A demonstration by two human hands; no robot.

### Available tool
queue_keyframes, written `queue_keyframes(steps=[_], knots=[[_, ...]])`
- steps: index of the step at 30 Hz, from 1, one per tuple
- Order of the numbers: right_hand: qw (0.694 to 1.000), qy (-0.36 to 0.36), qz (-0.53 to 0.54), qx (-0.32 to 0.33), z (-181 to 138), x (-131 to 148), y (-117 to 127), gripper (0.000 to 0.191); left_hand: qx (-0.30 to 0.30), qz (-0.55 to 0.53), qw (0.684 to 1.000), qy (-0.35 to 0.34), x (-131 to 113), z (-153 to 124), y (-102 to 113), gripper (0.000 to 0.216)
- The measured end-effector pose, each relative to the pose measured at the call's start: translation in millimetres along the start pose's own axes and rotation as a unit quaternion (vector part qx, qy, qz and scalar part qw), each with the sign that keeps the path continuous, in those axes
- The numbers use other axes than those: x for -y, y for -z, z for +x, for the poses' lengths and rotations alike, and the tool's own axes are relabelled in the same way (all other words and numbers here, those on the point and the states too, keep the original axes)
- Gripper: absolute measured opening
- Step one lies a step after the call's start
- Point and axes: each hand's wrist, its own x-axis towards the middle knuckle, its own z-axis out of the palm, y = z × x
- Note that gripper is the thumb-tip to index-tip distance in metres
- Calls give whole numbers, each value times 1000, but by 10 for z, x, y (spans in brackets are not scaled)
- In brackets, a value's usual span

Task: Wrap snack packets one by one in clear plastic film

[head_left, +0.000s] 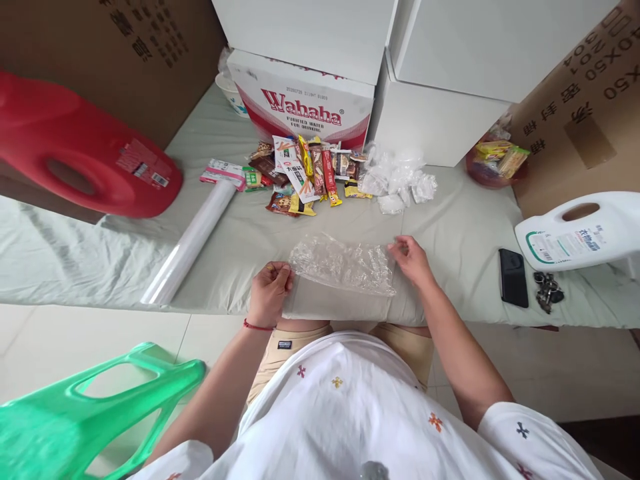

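A crinkled clear plastic bag (345, 265) lies spread flat near the front edge of the cloth-covered surface. Its left edge is pinched between the thumb and fingers of my left hand (273, 283). At the upper right corner, my right hand (410, 259) has its thumb and fingertips closed on the edge. Beyond the bag is a pile of wrapped snacks (310, 170) in many colours. Crumpled clear plastic pieces (397, 177) are heaped beside that pile. A clear plastic roll (193, 240) with a pink-and-white label lies slantwise to the left.
A Wahaha carton (305, 100) and white boxes (425, 110) stand at the back. On the left are a red jug (85, 147) and a green stool (100, 413). Rightward lie a phone (513, 277), keys (549, 291), a white bottle (580, 230) and a bowl of snacks (495, 163).
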Motion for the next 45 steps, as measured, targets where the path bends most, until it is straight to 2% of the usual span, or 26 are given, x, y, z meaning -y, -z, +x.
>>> queue_keyframes(steps=[2,6,9,12,15,17,18,19,20,21,22,24,25,26,28,31,33,35,37,39,41,43,45], knots=[[997,37,-31,53,140,73,-98,47,5,4,1000,-6,-33,38,9,31],[980,98,-52,164,255,267,-113,16,2,8,1000,-16,-131,178,68,30],[979,105,-14,173,208,388,3,18,-12,18,1000,-11,-184,307,114,27],[980,74,48,179,70,485,138,24,-27,33,999,3,-194,407,125,22],[976,49,101,187,-145,632,237,27,-113,63,990,-50,-201,382,95,24],[974,69,95,195,-318,772,262,25,-189,103,967,-135,-229,250,49,26],[972,94,78,199,-408,849,255,23,-208,119,955,-176,-250,151,16,24],[970,126,53,202,-498,925,235,19,-204,129,948,-206,-274,38,-25,23],[965,163,23,202,-587,996,198,16,-171,124,953,-218,-300,-82,-73,21],[958,202,-11,201,-673,1057,146,13,-109,112,966,-204,-325,-198,-129,22],[949,239,-46,199,-755,1108,79,12,-22,101,980,-168,-348,-302,-191,27],[927,300,-118,194,-910,1170,-82,15,131,77,986,-72,-383,-448,-322,40],[914,321,-152,194,-982,1182,-167,17,179,66,981,-29,-393,-484,-385,45],[902,337,-184,197,-1050,1185,-247,18,201,57,978,2,-397,-498,-442,48],[878,358,-235,212,-1169,1172,-369,22,188,54,980,29,-382,-472,-536,49],[859,376,-239,253,-1265,1136,-406,20,127,66,990,14,-301,-380,-616,41],[872,378,-184,251,-1222,1108,-344,15,107,59,992,0,-226,-335,-639,31],[902,363,-129,195,-1067,1071,-261,16,103,55,993,-14,-156,-325,-649,28],[927,339,-101,123,-825,1023,-213,29,94,69,993,-34,-108,-345,-654,29],[940,314,-81,104,-563,972,-231,52,83,94,990,-63,-90,-379,-655,30],[945,290,-44,142,-350,932,-312,64,80,122,985,-94,-97,-408,-644,34],[945,253,7,207,-219,907,-419,44,78,142,980,-115,-115,-417,-607,40],[944,182,85,260,-155,884,-512,26,63,142,981,-119,-128,-398,-538,46]])
